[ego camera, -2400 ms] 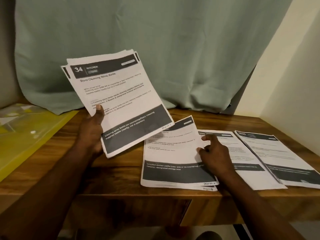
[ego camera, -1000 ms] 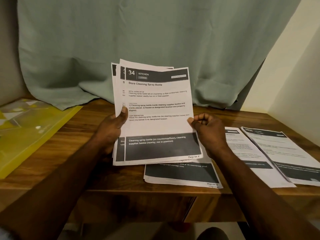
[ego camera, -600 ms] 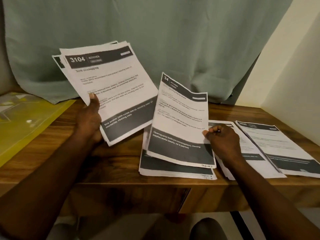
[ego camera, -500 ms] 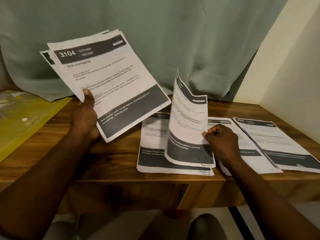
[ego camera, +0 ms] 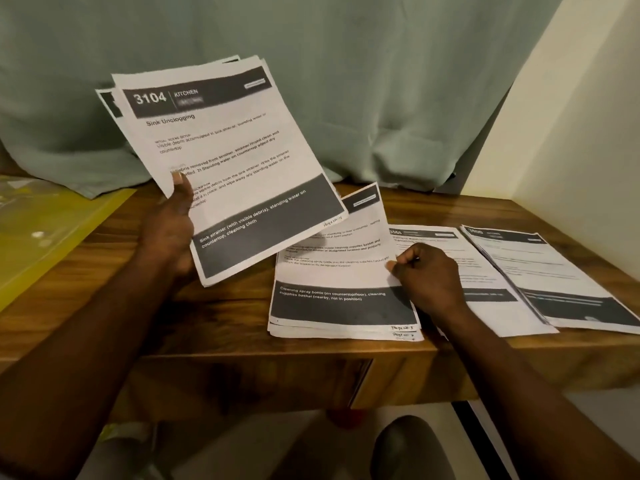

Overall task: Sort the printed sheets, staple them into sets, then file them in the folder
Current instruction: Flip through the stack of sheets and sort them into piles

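My left hand point(ego camera: 169, 223) holds up a stack of printed sheets point(ego camera: 225, 161) above the table's left half; its top page reads "3104 Kitchen, Sink Unclogging". My right hand point(ego camera: 427, 278) pinches the right edge of the "cleaning spray bottle" sheet point(ego camera: 332, 271), which lies nearly flat on the left pile on the wooden table point(ego camera: 104, 306). To the right lie a middle pile point(ego camera: 485, 271) and a right pile point(ego camera: 554, 278). A yellow transparent folder point(ego camera: 52, 230) rests at the table's left end. No stapler is in view.
A pale green curtain point(ego camera: 346, 81) hangs behind the table. A cream wall point(ego camera: 588, 133) closes the right side. The table's front edge runs just below the piles, with a drawer front point(ego camera: 398, 382) under it.
My right hand took the "34" spray bottle sheet off the held stack and lowered it onto the left pile. The "3104" page now tops the stack in my left hand.
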